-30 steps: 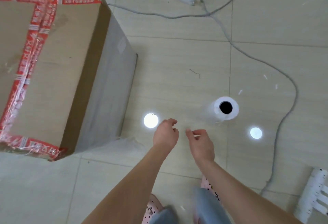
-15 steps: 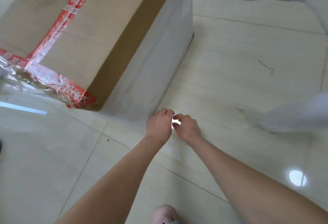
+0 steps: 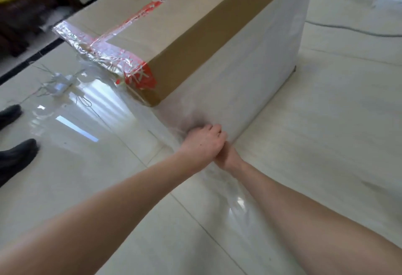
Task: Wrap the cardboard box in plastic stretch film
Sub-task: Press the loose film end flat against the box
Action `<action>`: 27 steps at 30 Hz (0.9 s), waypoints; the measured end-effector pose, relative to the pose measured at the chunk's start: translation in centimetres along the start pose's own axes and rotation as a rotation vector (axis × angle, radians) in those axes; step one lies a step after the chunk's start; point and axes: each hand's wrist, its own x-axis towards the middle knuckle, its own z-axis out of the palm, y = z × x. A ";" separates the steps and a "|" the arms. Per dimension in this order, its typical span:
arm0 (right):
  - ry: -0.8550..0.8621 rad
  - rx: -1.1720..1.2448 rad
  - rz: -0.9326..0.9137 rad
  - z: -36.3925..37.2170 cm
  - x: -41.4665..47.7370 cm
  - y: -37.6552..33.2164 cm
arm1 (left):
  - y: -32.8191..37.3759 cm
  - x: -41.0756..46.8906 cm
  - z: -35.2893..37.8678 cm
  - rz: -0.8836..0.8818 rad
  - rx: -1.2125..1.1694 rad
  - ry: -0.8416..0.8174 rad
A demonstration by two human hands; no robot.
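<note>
Left hand (image 3: pixel 203 144) and right hand (image 3: pixel 227 159) meet at frame centre. Left clutches bunched film (image 3: pixel 250 74) at the box's (image 3: pixel 174 20) near bottom corner; right's grip is hidden. Box lies just ahead, long axis toward upper right.

Bright, even daylight. The glossy floor (image 3: pixel 65 165) at mid left mirrors pale streaks and a white bar of glare. The stretch film (image 3: pixel 250 67) on the cardboard box (image 3: pixel 174 24) looks milky, and its crinkled part left of centre glints. A soft grey shadow lies just above the left hand (image 3: pixel 203 144). The upper left corner is dim. Everything is slightly smeared, and the forearms (image 3: pixel 108 220) stretch wide along the bottom edge.
</note>
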 end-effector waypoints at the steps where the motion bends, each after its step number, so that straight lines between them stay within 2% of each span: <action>1: -0.030 -0.002 0.000 -0.4 0.2 0.3 | 0.0 -0.4 -0.1 -0.006 0.029 -0.043; 2: -0.050 0.089 0.059 -1.1 -0.1 0.0 | 0.1 -0.7 -0.3 -0.018 0.061 -0.066; 4: -0.100 0.190 0.059 -2.3 -0.1 0.2 | 0.4 -1.4 -1.6 -0.026 0.127 -0.027; 7: -0.089 0.320 0.041 -4.0 -0.7 0.8 | 0.8 -1.9 -2.2 -0.047 0.195 -0.162; 9: -0.116 0.298 0.069 -5.8 -1.0 1.1 | 0.8 -2.0 -3.0 -0.057 0.249 -0.220; 14: -0.147 0.175 0.069 -9.6 -1.6 1.2 | 0.5 -1.4 -5.3 0.037 0.357 -0.212; 16: -0.159 0.136 0.069 -10.8 -1.8 1.0 | 0.3 -0.9 -6.6 -0.009 0.305 -0.199; 18: -0.155 0.124 0.072 -11.7 -1.7 0.9 | 0.1 -0.6 -7.8 0.000 0.376 -0.224; 20: -0.135 0.139 0.068 -12.4 -1.6 0.9 | 0.1 -0.5 -9.0 0.006 0.448 -0.248; 27: -0.154 0.225 0.026 -13.9 -2.2 -0.1 | -0.9 -1.0 -11.3 -0.121 0.419 -0.359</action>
